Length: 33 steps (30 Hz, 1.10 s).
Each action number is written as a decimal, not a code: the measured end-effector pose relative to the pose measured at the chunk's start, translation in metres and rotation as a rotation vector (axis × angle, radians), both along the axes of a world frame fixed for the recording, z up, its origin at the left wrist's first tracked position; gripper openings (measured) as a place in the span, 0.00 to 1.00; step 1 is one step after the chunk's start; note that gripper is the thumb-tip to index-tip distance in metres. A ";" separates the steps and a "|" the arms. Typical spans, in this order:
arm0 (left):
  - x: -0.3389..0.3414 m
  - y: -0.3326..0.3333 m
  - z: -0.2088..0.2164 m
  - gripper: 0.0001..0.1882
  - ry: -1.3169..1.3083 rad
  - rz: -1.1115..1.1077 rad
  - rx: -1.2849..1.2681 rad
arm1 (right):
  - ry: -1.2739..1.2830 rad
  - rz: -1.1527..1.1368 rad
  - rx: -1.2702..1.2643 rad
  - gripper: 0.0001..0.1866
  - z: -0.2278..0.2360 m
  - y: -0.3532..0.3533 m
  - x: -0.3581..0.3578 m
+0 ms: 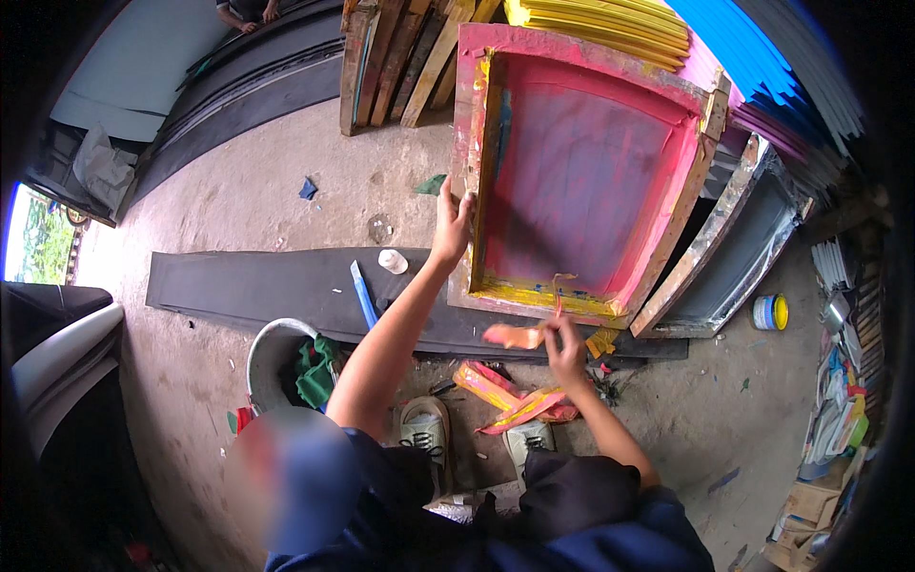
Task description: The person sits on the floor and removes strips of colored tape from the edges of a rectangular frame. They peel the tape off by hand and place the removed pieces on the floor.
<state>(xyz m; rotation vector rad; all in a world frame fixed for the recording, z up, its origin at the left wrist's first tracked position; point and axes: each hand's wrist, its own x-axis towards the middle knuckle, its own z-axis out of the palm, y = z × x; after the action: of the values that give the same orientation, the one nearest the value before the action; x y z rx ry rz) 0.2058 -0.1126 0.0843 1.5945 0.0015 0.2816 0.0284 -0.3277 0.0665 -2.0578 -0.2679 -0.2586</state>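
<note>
A wooden screen-printing frame [581, 176] stands in front of me, its mesh and borders stained pink, with yellow along the bottom inside edge. My left hand [453, 224] grips the frame's left side, fingers closed round the wood. Just below the bottom rail, my right hand [565, 351] pinches a pink-and-orange strip of tape [515, 337]. A thin strand stretches from near those fingers up to the frame's lower edge. Crumpled pink and yellow tape strips [519, 405] lie on the floor by my shoes.
A second screen frame [710, 248] leans at the right, near a yellow-rimmed tub [770, 313]. On the dark board [248, 286] lie a blue cutter knife [363, 296] and a white bottle [393, 261]. A bucket [267, 367] with green scraps stands left. Wooden frames [405, 62] are stacked behind.
</note>
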 end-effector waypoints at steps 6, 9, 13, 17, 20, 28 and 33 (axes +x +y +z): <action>-0.040 0.015 -0.028 0.40 0.081 -0.186 0.498 | 0.200 0.018 0.400 0.20 0.017 0.005 0.038; -0.065 0.025 -0.041 0.46 0.111 -0.191 0.650 | 0.351 0.116 0.381 0.22 0.010 0.020 0.031; -0.090 0.033 -0.054 0.45 0.174 -0.293 0.640 | 0.160 0.270 -0.074 0.19 -0.022 0.043 0.009; -0.102 0.031 -0.064 0.43 0.104 -0.232 0.673 | 0.194 0.344 -0.236 0.14 -0.054 0.053 0.006; -0.105 0.028 -0.071 0.43 0.106 -0.168 0.572 | 0.053 0.331 -0.522 0.14 -0.060 0.056 0.004; -0.121 0.013 -0.091 0.34 0.264 0.129 0.391 | -0.098 0.220 -1.065 0.27 -0.061 0.046 0.006; -0.125 -0.002 -0.092 0.31 0.322 0.211 0.276 | -0.069 0.110 -1.057 0.32 -0.063 0.043 0.008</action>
<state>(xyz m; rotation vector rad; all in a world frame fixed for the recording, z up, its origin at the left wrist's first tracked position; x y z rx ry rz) 0.0805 -0.1144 -0.0080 1.9031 0.3966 0.1905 0.0366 -0.2845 0.0030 -3.0588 -0.6598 -0.1197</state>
